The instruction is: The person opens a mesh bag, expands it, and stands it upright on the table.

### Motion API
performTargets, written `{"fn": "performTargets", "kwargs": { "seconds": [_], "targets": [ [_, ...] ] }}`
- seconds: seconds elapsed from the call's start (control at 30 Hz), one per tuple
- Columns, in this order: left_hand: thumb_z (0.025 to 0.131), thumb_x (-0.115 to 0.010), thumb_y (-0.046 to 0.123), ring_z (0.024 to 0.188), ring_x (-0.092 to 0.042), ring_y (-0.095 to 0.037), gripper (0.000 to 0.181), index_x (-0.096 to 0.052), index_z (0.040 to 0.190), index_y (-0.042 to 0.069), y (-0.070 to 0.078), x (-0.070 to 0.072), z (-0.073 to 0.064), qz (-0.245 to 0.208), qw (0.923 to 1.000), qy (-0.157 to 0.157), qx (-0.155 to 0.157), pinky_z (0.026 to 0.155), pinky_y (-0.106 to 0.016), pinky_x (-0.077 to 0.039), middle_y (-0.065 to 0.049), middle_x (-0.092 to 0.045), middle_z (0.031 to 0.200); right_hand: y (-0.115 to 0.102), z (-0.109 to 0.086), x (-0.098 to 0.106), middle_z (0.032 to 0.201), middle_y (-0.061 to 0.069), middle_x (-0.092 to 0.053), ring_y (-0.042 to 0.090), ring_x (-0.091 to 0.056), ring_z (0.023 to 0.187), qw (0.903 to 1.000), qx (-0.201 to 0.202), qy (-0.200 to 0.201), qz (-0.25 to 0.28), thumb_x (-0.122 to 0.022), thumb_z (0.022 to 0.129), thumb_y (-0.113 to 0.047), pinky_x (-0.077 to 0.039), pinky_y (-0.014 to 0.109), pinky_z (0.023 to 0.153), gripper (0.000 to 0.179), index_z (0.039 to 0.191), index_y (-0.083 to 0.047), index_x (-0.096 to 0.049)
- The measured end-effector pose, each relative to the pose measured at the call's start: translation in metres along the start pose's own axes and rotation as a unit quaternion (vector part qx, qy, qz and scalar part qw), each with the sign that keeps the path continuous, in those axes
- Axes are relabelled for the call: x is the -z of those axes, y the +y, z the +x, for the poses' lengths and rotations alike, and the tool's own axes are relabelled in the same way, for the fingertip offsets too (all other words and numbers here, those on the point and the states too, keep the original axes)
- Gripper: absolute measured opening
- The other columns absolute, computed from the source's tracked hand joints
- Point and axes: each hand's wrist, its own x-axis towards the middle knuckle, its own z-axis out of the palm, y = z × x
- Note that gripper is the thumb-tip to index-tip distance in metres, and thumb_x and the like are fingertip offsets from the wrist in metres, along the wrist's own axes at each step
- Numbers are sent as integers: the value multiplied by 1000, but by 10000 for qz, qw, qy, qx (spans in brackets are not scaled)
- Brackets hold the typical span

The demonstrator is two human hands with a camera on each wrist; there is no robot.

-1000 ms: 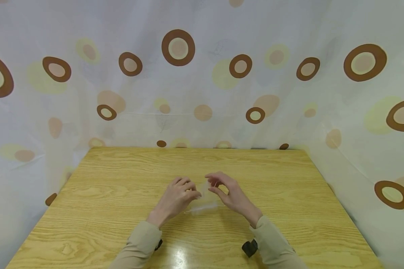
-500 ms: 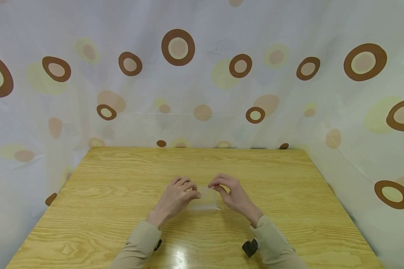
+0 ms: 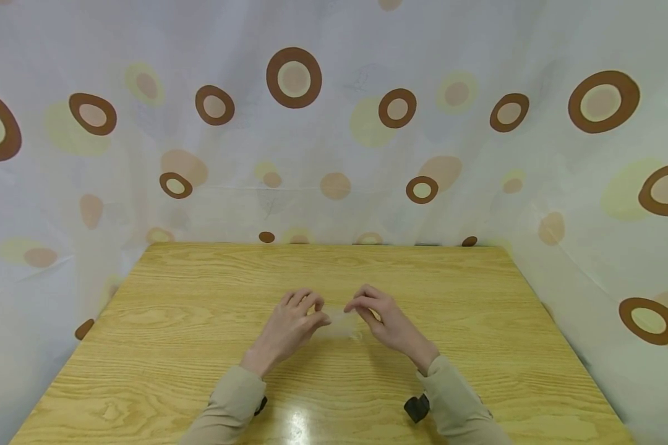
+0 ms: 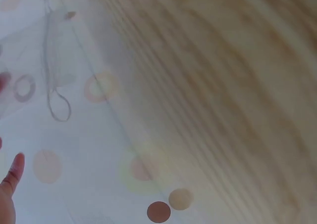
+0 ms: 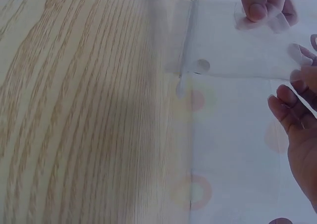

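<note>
A thin see-through drawstring bag (image 3: 336,327) hangs between my two hands over the table. My left hand (image 3: 289,321) pinches its left side between thumb and fingers. At its upper right, my right hand (image 3: 386,318) grips the film with thumb and fingertips. The right wrist view shows the clear bag (image 5: 218,40) spread flat, with left fingers (image 5: 257,11) overlapping the film. Along its lower edge runs a cord (image 4: 48,55), looping out past the side. In the left wrist view, only a little of my left hand (image 4: 10,189) shows.
A wood-grain table (image 3: 200,272) lies beneath both hands. A white curtain (image 3: 334,142) printed with brown, peach and yellow rounds surrounds its back and sides. A black device (image 3: 416,408) sits by the right sleeve cuff, and part of another shows at the left cuff.
The right thumb and fingertips, spread apart one second ago, have come together on the film. The bag's lower edge has risen a little, and the left hand has lifted slightly.
</note>
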Motion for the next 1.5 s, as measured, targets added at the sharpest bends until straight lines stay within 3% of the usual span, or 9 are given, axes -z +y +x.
{"fn": "performTargets", "kwargs": {
  "seconds": [0.17,0.53,0.67,0.8,0.97,1.17,1.3,1.4,1.5],
  "targets": [
    [105,-50,35,99,-56,-19,32,-71,84,24,0,-2,-1,28,9997,231,11,83,-34,-54,3,-56,101,-3,-1,-2,108,3,-60,16,-56,97,9996,-199,-164,70,-68,95,-6,-50,35,83,13,107,-12,-70],
    [105,-49,36,102,-57,-18,36,-72,80,22,1,-3,0,-198,9991,373,23,89,-35,-53,5,-58,102,4,2,-5,95,2,-59,14,-51,90,9981,445,255,-339,-73,86,2,-47,29,76,12,85,-10,-73],
    [98,-63,31,102,-56,-18,27,-72,77,17,2,-5,0,-885,9943,500,326,90,-36,-52,2,-60,101,3,1,-4,97,2,-57,15,-49,93,9995,194,98,-211,-68,93,-4,-44,32,80,13,82,-9,-72],
    [88,-76,22,102,-53,-17,14,-74,78,13,4,-6,0,-1953,9760,501,826,90,-36,-48,0,-62,100,1,0,-3,102,2,-56,14,-47,99,9984,-312,-246,403,-66,97,-9,-43,33,85,14,84,-12,-71],
    [88,-75,12,103,-49,-18,6,-76,82,11,7,-2,0,-3599,9204,247,1505,89,-33,-44,-1,-60,100,0,1,-2,101,6,-55,14,-47,99,9891,-584,-351,1303,-59,100,-4,-43,32,85,23,80,-12,-68],
    [95,-68,7,106,-54,-10,10,-74,87,5,6,2,1,-5488,8149,-7,1864,99,-31,-43,-13,-65,104,-1,1,0,100,16,-54,12,-48,94,9728,-641,-251,2211,-51,103,0,-43,29,78,27,80,-4,-64],
    [96,-66,6,111,-60,-9,8,-72,93,1,6,3,0,-6456,7393,-285,1890,110,-38,-41,-5,-73,102,-4,1,2,107,8,-60,8,-54,101,9554,-899,-181,2808,-50,104,-3,-48,24,85,23,90,4,-67],
    [96,-67,8,111,-61,-9,9,-71,94,0,7,5,0,-6749,7110,-391,1936,112,-40,-39,7,-74,98,-7,1,2,113,-4,-67,6,-61,109,9377,-1093,-131,3294,-50,105,-7,-52,24,93,22,99,2,-70],
    [97,-66,9,106,-61,-9,13,-69,92,-3,8,6,2,-6805,7060,-388,1923,108,-39,-43,11,-72,95,-8,2,0,111,-10,-72,6,-65,108,9195,-1167,-92,3753,-50,106,-9,-54,23,93,23,102,-8,-73]
  ]
}}
